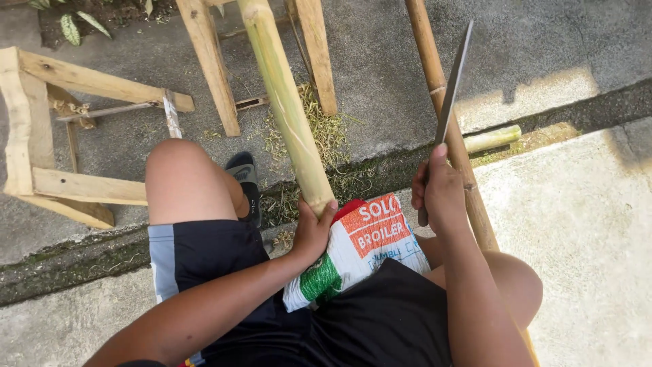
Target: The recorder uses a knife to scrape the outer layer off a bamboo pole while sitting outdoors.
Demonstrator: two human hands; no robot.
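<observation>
The left hand (314, 228) was clamped round the near end of the green bamboo pole (285, 102), braced against the printed sack (360, 251) on the lap. The right hand (440, 194) gripped the long knife (451, 88), blade raised upright. If it glanced off the smooth pole, it could reach those left fingers. Shavings (326, 129) littered the concrete beyond, near the wooden frame (41, 122).

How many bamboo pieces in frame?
3. A green pole gripped at its lower end by the left hand; a brown pole behind the right hand and knife; a short cut piece on the concrete. Others may lie out of view.
</observation>
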